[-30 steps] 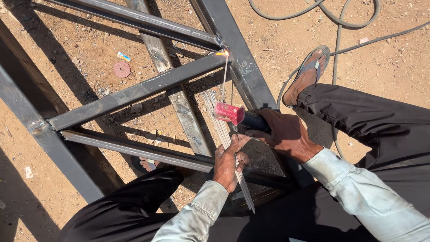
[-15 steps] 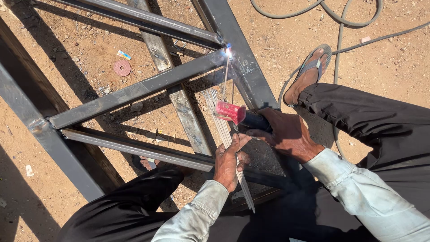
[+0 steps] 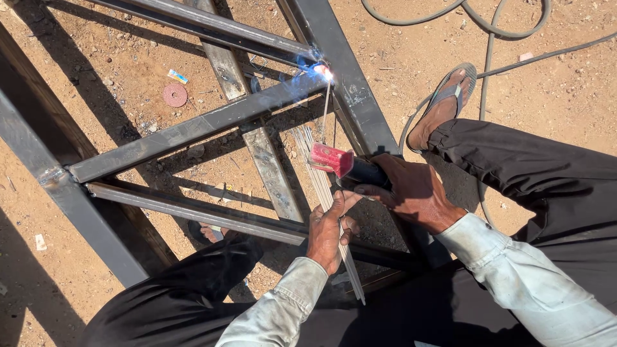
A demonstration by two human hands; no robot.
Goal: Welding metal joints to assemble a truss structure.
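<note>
Left hand [image 3: 329, 232] closed round a bundle of spare welding rods [image 3: 331, 212], just beside and below the right hand [image 3: 414, 191], which is wrapped tight on the black-and-red electrode holder [image 3: 347, 167]. Best kept that way: left forefinger braced against the holder to steady it, spare rods held low and away from the live rod [image 3: 326, 103]. Farther out, ahead of both hands, rod tip at the bright arc [image 3: 323, 71] where the angled steel bar [image 3: 193, 128] meets the wide upright bar [image 3: 340, 83]; short arc and slow, even feed called for.
</note>
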